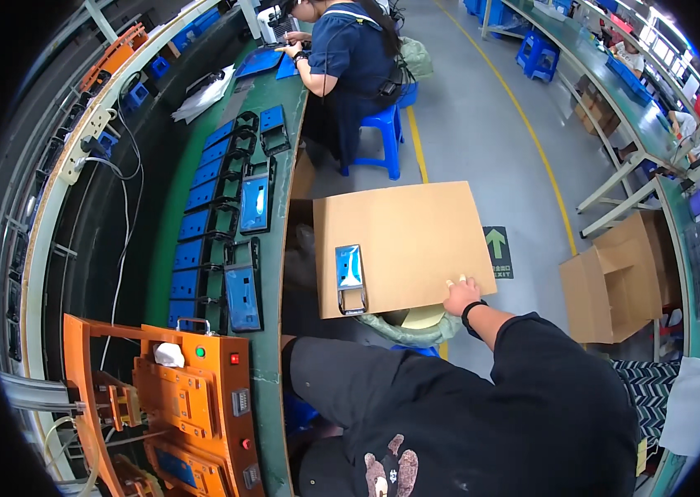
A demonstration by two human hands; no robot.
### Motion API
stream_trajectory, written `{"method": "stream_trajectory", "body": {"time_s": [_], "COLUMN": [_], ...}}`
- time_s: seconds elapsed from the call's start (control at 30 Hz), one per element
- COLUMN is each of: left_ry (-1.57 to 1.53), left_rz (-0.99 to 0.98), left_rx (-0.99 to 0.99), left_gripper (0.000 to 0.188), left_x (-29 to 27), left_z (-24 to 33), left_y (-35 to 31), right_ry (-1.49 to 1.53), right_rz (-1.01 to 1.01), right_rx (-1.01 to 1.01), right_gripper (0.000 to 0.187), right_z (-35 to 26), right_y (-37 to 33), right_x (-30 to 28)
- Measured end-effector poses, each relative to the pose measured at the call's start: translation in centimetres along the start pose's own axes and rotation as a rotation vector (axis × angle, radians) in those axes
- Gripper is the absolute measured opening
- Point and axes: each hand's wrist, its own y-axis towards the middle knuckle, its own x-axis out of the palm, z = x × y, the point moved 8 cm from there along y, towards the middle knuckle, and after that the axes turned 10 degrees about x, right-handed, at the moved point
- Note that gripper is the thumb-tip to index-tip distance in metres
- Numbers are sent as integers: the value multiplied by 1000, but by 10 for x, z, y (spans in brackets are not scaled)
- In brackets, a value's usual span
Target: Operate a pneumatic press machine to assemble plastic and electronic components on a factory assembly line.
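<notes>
Station: green surface (pixel 271 364) running along the wearer's left, with a cardboard sheet (pixel 404 244) laid flat to its right at knee level.
Right hand: right hand (pixel 461 296) rests on the near right edge of the cardboard sheet, fingers flat on it and gripping nothing that I can see; a black band sits on the wrist.
Left hand: not in view; its state cannot be told.
Item on sheet: one silver-and-blue framed panel (pixel 351 277) lies alone near the sheet's near left edge, well apart from the right hand.
Progress, as judged: two rows of blue panels (pixel 192 248) and black frames (pixel 221 224) wait along the surface; only one assembled piece has reached the sheet, so most of the lot appears still to be handled.
Larger pieces: two blue panels in black frames (pixel 244 296) lie at the surface's near edge, beside the rows.
Fixture: orange press jig (pixel 188 406) with one green and two red buttons stands at the near end of the surface.
Packages: open brown carton (pixel 615 282) on the floor to the right, flaps up, contents not visible.
Signs: green floor marker (pixel 496 248) with an upward arrow, just past the sheet's right edge; a yellow line runs along the aisle.
Others: a person in dark blue (pixel 346 58) sits on a blue stool (pixel 379 132) farther up the surface.
</notes>
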Motion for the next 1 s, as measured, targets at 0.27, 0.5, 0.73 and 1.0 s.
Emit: {"method": "stream_trajectory", "body": {"time_s": [0.27,0.5,0.73,1.0], "left_ry": [28,109,97,147], "left_rz": [-22,-58,-44,-18], "left_rx": [-32,72,114,201], "left_gripper": [41,40,36,32], "left_x": [-4,-5,-4,-5], "left_z": [-8,-24,-28,-16], "left_y": [2,3,4,4], "right_ry": [27,23,100,117], "right_rz": [-6,-32,26,68], "right_rx": [5,80,145,153], "right_gripper": [57,53,52,51], "right_z": [-4,22,59,63], "right_y": [1,13,22,24], "right_x": [2,1,0,-2]}}
